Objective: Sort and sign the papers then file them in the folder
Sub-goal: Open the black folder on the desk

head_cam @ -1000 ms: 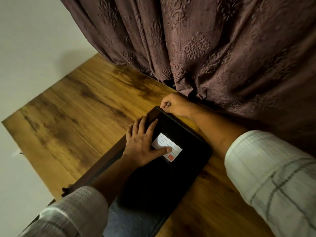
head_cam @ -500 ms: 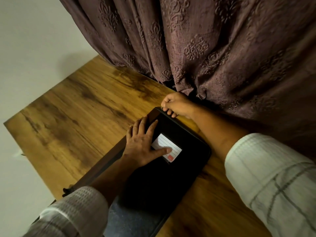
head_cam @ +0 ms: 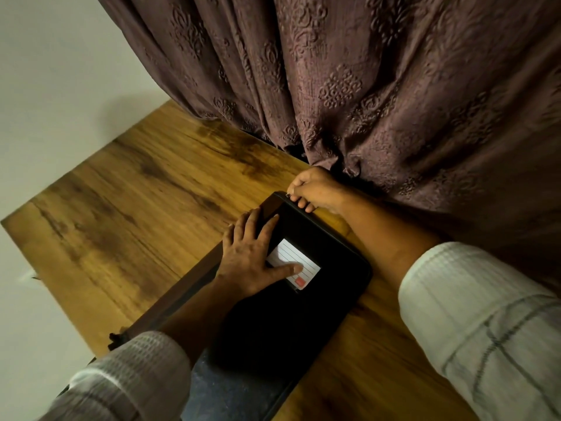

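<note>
A closed black folder [head_cam: 303, 323] lies on the wooden table [head_cam: 136, 208], with a white lined label [head_cam: 305, 259] on its cover. My left hand [head_cam: 249, 259] rests flat on the cover with fingers spread and the thumb on the label. My right hand [head_cam: 315, 189] is at the folder's far corner, its fingertips pinched on a small metal zip pull [head_cam: 287, 195]. No loose papers or pen are in view.
A heavy brown patterned curtain [head_cam: 364, 86] hangs down to the table's far edge, right behind my right hand. A pale wall [head_cam: 45, 71] is at the left. The table's left edge runs diagonally. Blue-grey fabric [head_cam: 230, 396] shows under the folder's near end.
My right hand has loosened from a fist at the folder's far corner into a pinch on the zip pull, fingers curled over the edge. My left hand stays put.
</note>
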